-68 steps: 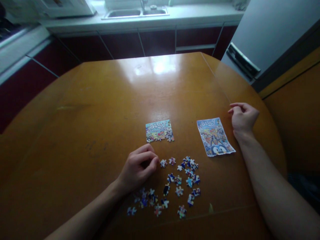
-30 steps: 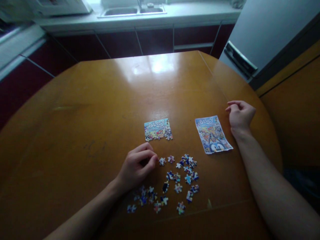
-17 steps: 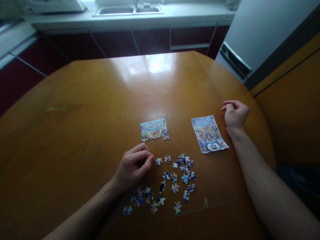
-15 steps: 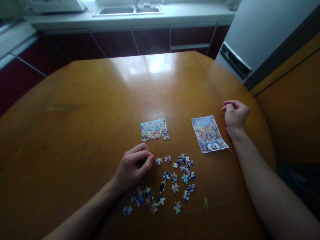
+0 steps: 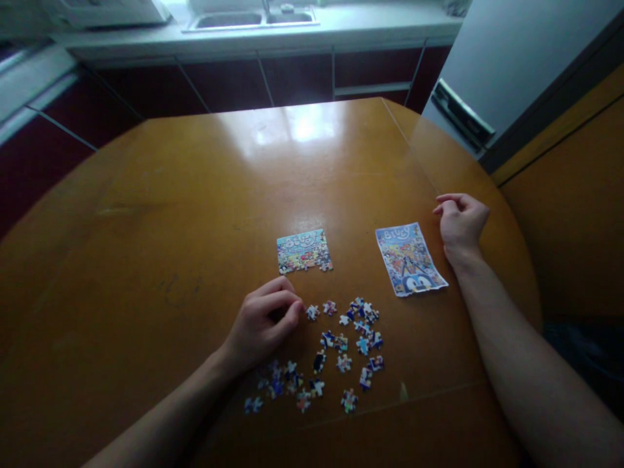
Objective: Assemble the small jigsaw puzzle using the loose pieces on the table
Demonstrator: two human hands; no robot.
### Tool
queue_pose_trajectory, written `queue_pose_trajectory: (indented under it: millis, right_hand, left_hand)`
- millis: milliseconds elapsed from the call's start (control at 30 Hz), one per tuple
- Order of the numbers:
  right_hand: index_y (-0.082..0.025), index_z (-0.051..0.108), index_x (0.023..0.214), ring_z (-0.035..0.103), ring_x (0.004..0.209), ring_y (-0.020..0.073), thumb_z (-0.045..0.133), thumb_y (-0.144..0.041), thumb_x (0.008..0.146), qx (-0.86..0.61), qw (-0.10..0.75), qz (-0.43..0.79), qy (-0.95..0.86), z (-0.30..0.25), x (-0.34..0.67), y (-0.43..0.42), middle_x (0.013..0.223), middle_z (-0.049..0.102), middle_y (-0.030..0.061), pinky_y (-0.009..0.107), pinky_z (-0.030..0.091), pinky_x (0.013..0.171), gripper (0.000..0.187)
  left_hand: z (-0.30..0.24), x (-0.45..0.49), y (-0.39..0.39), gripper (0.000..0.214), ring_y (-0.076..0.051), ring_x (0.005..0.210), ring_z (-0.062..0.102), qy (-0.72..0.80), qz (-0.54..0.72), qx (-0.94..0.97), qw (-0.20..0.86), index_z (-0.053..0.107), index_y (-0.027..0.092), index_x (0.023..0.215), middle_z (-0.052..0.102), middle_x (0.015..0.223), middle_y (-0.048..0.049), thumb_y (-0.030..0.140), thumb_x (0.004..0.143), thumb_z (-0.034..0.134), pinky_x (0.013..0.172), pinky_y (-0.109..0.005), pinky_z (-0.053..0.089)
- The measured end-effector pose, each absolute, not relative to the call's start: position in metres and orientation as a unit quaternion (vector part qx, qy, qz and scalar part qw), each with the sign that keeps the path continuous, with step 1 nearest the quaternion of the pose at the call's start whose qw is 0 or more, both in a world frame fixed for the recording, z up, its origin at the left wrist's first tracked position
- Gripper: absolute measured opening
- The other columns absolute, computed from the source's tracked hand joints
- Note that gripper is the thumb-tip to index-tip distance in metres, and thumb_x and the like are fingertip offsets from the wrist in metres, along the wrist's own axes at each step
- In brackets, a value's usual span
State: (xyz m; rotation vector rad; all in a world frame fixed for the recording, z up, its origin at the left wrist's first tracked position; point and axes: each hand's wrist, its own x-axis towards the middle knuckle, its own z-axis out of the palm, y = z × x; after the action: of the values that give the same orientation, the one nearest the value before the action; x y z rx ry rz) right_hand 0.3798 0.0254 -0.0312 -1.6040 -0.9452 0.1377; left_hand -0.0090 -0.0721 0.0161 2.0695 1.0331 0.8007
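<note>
A partly built jigsaw [image 5: 303, 251] lies on the round wooden table [image 5: 195, 195]. To its right lies a printed reference picture [image 5: 409, 259]. Several loose puzzle pieces [image 5: 341, 348] are scattered nearer to me. My left hand [image 5: 266, 322] rests on the table just left of the loose pieces, fingers curled with the tips pinched together; what they hold, if anything, is hidden. My right hand [image 5: 459, 220] rests beside the picture's upper right corner, fingers loosely curled, nothing visible in them.
Behind the table runs a kitchen counter with a sink [image 5: 251, 18] and dark red cabinets [image 5: 297, 81]. A grey refrigerator [image 5: 507, 58] stands at the right, with a wooden panel [image 5: 575, 208] close beside the table's right edge.
Both hands stay where they were. Only the camera view drifts slightly; the pieces, jigsaw and picture have not moved on the table.
</note>
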Motion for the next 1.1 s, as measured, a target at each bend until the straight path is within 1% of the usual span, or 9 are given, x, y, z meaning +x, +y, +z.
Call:
queue_pose_trajectory:
  millis: [167,400,667,833,1100]
  right_hand:
    - [-0.018,0.068,0.069,0.058,0.052,0.0143,0.049,-0.008,0.067,-0.701,0.585,0.059,-0.403,-0.0293,0.3778,0.0250,0.054,0.060,-0.0019,0.026,0.044,0.053,0.022]
    - [-0.018,0.068,0.069,0.058,0.051,0.0142,0.049,-0.008,0.067,-0.694,0.593,0.065,-0.404,-0.0290,0.3769,0.0245,0.054,0.060,-0.0017,0.026,0.044,0.051,0.022]
    - [-0.018,0.067,0.069,0.058,0.052,0.0144,0.048,-0.007,0.067,-0.699,0.583,0.057,-0.410,-0.0259,0.3752,0.0234,0.054,0.058,-0.0023,0.027,0.046,0.054,0.022]
    - [-0.017,0.068,0.069,0.058,0.050,0.0143,0.048,-0.008,0.067,-0.696,0.590,0.067,-0.405,-0.0266,0.3763,0.0241,0.054,0.059,-0.0019,0.026,0.044,0.051,0.022]
    - [-0.018,0.068,0.070,0.059,0.052,0.0146,0.048,-0.008,0.068,-0.706,0.578,0.060,-0.406,-0.0280,0.3769,0.0246,0.054,0.060,-0.0021,0.027,0.045,0.054,0.022]
  left_hand:
    - [0.0165,-0.0094,-0.0722,0.021,-0.010,0.067,0.053,0.399,0.305,0.794,0.342,0.065,0.015,0.071,0.056,0.074,-0.0015,0.014,0.090,0.057,0.061,-0.023,0.044]
    - [0.0160,-0.0089,-0.0722,0.022,-0.010,0.066,0.053,0.401,0.307,0.791,0.345,0.065,0.015,0.071,0.056,0.073,-0.0014,0.015,0.091,0.057,0.060,-0.023,0.044]
    - [0.0167,-0.0100,-0.0731,0.022,-0.011,0.067,0.053,0.404,0.304,0.792,0.342,0.066,0.015,0.071,0.056,0.074,-0.0018,0.015,0.091,0.057,0.060,-0.023,0.044]
    - [0.0178,-0.0079,-0.0719,0.023,-0.010,0.064,0.052,0.399,0.311,0.794,0.336,0.065,0.015,0.069,0.055,0.072,-0.0013,0.014,0.090,0.057,0.058,-0.022,0.043]
    - [0.0164,-0.0092,-0.0720,0.022,-0.011,0.066,0.053,0.406,0.306,0.791,0.342,0.066,0.015,0.070,0.056,0.073,-0.0018,0.015,0.090,0.057,0.060,-0.023,0.044]
